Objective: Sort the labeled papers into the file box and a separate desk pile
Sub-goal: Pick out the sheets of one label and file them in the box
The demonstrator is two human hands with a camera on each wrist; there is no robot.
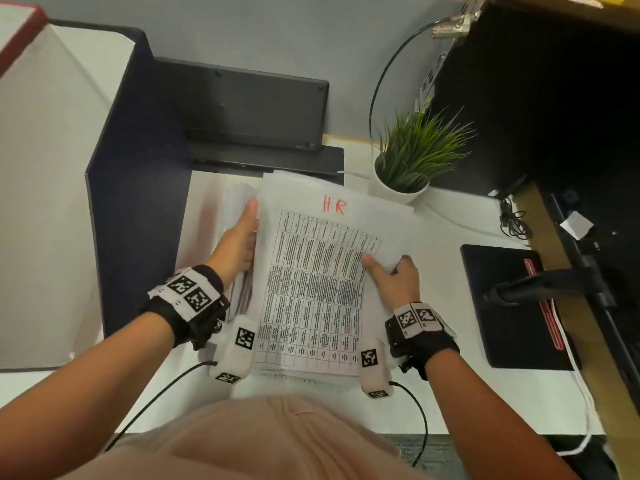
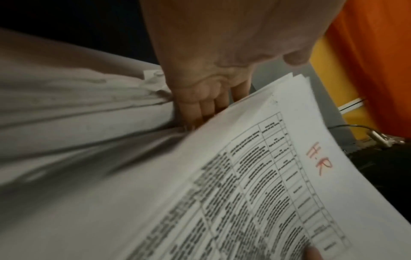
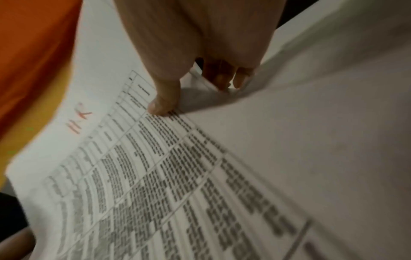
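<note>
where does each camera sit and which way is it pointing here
Head: on the head, facing down at the desk; shows the left hand and right hand holding the paper.
Left wrist: looks along the left hand; its fingers lie under the paper.
Right wrist: looks along the right hand; its thumb presses the paper's top.
Shared: all show the red HR mark.

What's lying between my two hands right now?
The H.R-marked papers, gripped at opposite edges by the left hand and right hand; the head view shows it.
</note>
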